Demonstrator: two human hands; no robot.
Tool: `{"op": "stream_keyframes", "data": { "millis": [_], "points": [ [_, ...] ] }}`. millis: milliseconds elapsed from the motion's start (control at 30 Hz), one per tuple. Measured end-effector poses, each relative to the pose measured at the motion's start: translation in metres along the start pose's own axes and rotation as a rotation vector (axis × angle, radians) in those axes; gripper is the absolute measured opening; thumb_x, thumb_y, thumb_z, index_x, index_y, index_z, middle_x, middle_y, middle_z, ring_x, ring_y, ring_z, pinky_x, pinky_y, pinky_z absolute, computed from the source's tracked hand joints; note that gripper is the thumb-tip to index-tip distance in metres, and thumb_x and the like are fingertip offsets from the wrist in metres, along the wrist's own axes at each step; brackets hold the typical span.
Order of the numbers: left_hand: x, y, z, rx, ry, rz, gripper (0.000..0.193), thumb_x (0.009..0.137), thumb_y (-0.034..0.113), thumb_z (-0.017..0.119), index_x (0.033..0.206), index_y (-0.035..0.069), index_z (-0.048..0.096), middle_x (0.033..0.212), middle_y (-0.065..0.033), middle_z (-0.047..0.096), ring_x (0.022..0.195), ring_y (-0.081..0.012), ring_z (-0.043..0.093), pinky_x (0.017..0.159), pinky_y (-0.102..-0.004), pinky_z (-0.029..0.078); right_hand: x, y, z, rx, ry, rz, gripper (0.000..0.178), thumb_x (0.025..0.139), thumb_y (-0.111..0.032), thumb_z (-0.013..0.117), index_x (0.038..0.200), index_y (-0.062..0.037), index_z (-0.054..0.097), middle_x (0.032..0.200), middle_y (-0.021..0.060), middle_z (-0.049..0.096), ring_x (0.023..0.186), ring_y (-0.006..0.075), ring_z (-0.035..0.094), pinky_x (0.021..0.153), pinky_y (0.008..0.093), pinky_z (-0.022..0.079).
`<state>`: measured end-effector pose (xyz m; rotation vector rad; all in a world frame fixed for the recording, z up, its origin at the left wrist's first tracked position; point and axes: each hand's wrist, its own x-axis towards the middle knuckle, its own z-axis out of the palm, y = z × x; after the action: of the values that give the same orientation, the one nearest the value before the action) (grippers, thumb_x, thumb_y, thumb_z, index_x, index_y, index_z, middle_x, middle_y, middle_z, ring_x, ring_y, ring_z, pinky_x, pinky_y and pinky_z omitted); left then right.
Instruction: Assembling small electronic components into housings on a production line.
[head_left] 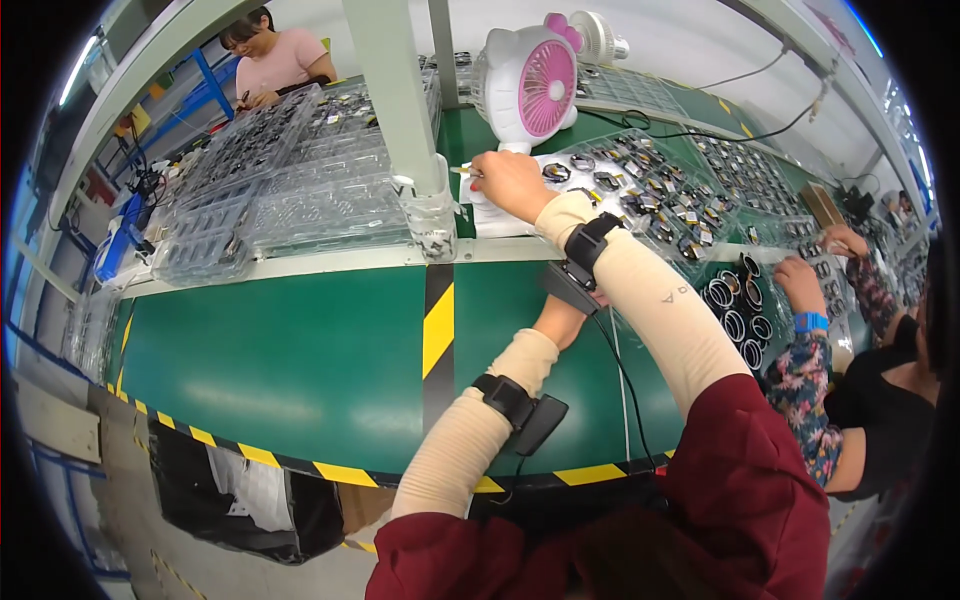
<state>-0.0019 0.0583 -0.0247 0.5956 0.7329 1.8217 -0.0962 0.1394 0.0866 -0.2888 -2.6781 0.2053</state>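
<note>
My right hand [510, 184] reaches forward across the bench to the foot of a pale post [405, 90]. Its fingers are pinched together near a small pale item I cannot make out, over the edge of a white sheet [490, 215]. Below my right forearm is my left hand [562, 322]; its fingers are hidden behind the black device on my right wrist. Small dark ring-shaped parts [556, 173] lie on the white sheet just right of my right hand. A clear plastic cup [433, 235] is at the post's base, left of that hand.
Stacked clear trays [320, 215] of small parts stand at the left. A white and pink fan [530, 85] stands behind my right hand. At the right, a co-worker's hand [800, 285] is near several black rings [733, 325]. Another person [280, 60] sits far left. Cables hang from my wrist devices.
</note>
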Motion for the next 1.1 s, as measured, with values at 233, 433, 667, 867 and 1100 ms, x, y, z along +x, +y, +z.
{"op": "stream_keyframes", "data": {
  "millis": [233, 433, 667, 867, 1100],
  "points": [
    [0.004, -0.005, -0.001, -0.081, 0.018, -0.016, 0.036, 0.082, 0.014, 0.061, 0.116, 0.008, 0.049, 0.111, -0.0036, 0.056, 0.096, -0.0172, 0.057, 0.083, -0.0341, 0.046, 0.001, 0.016, 0.024, -0.140, 0.134, -0.040, 0.015, 0.067, -0.017, 0.067, 0.075, -0.0059, 0.064, 0.076, 0.0160, 0.063, 0.076, 0.0291, 0.062, 0.059, 0.0414, 0.048],
    [-0.006, 0.009, -0.008, 0.015, 0.087, -0.039, 0.027, 0.088, 0.009, 0.051, 0.114, 0.003, 0.050, 0.114, -0.0097, 0.055, 0.102, -0.0210, 0.055, 0.090, -0.0361, 0.044, 0.005, -0.003, 0.025, -0.065, 0.005, -0.093, 0.014, 0.067, -0.016, 0.066, 0.076, -0.0060, 0.064, 0.082, 0.0157, 0.061, 0.074, 0.0306, 0.062, 0.059, 0.0407, 0.049],
    [0.000, 0.000, 0.003, -0.030, 0.111, -0.049, 0.022, 0.088, 0.008, 0.048, 0.110, 0.004, 0.051, 0.111, -0.0080, 0.056, 0.101, -0.0195, 0.055, 0.087, -0.0334, 0.046, -0.001, 0.013, 0.021, -0.098, 0.109, -0.026, 0.013, 0.072, -0.017, 0.063, 0.080, -0.0062, 0.063, 0.081, 0.0139, 0.061, 0.075, 0.0309, 0.061, 0.064, 0.0406, 0.047],
    [-0.002, -0.009, -0.006, 0.140, 0.011, 0.301, 0.028, 0.086, 0.013, 0.053, 0.112, 0.004, 0.048, 0.107, -0.0053, 0.057, 0.092, -0.0138, 0.055, 0.079, -0.0273, 0.046, -0.023, -0.014, -0.020, 0.327, 0.436, 0.231, 0.016, 0.075, -0.017, 0.061, 0.084, -0.0040, 0.061, 0.079, 0.0150, 0.062, 0.076, 0.0330, 0.060, 0.063, 0.0395, 0.046],
    [-0.035, 0.015, 0.012, 0.369, 0.378, 0.323, 0.030, 0.089, 0.018, 0.048, 0.114, 0.000, 0.049, 0.110, -0.0091, 0.056, 0.100, -0.0178, 0.053, 0.082, -0.0305, 0.042, -0.135, -0.058, -0.079, 0.829, 0.366, 0.281, 0.019, 0.078, -0.017, 0.063, 0.092, -0.0062, 0.058, 0.080, 0.0127, 0.063, 0.076, 0.0241, 0.063, 0.063, 0.0321, 0.048]
  ]
}}
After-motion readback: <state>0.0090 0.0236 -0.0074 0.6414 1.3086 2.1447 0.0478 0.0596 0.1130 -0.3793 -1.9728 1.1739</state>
